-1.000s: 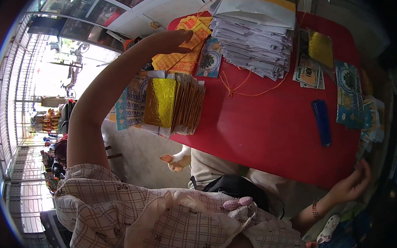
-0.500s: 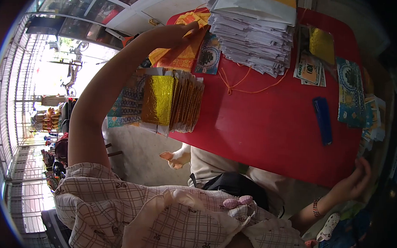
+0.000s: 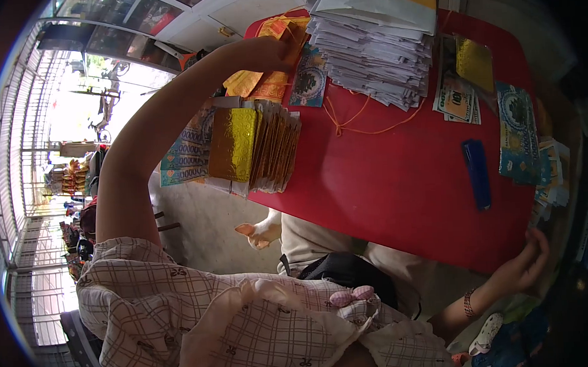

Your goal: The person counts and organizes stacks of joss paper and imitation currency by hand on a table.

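My left hand (image 3: 274, 54) reaches over the orange and gold printed papers (image 3: 270, 86) at the table's far left corner; its fingertips are hard to make out. Just below lies a bundle of gold-foil papers (image 3: 234, 143), with blue banknote-like papers (image 3: 186, 152) fanned beside it. A blue patterned note (image 3: 309, 78) lies between my left hand and a tall stack of white papers (image 3: 374, 55). My right hand (image 3: 530, 262), with a bracelet on its wrist, is loosely curled near the table's right front edge, fingers partly apart and nothing visible in it.
The red table (image 3: 386, 179) bears orange string (image 3: 370, 129), a blue stapler-like object (image 3: 477, 174), a gold sheet (image 3: 476, 64), dollar-like notes (image 3: 458, 101) and blue notes (image 3: 518, 131). A light-coloured animal (image 3: 263, 232) is on the floor below. Cabinets stand behind.
My left hand has shifted slightly and its fingers have dipped toward the right side of the orange papers. My right hand has barely moved.
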### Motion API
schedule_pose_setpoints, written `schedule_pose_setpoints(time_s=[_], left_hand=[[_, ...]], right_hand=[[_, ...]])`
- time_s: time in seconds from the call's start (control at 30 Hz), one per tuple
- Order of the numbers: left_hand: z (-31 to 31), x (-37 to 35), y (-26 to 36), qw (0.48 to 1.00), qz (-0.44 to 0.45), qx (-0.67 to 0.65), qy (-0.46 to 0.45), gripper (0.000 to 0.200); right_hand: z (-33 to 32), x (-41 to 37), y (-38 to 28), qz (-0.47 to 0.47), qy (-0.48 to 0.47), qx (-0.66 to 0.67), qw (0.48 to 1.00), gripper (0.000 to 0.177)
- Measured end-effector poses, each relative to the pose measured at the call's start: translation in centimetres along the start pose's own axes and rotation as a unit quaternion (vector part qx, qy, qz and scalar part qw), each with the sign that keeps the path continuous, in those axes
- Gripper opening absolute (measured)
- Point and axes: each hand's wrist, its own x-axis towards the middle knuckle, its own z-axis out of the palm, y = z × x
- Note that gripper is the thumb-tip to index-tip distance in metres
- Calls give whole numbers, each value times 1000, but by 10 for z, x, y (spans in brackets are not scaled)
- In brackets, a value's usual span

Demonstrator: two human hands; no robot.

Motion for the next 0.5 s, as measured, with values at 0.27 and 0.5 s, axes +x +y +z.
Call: schedule_pose_setpoints(time_s=[0.27,0.5], left_hand=[[-8,9,-49,993,64,-89,-46,46],[-8,4,3,996,-51,-43,-55,45]], right_hand=[[-2,-1,1,-5,-12,1,1000,21],[-1,0,-3,20,-13,-13,1000,21]])
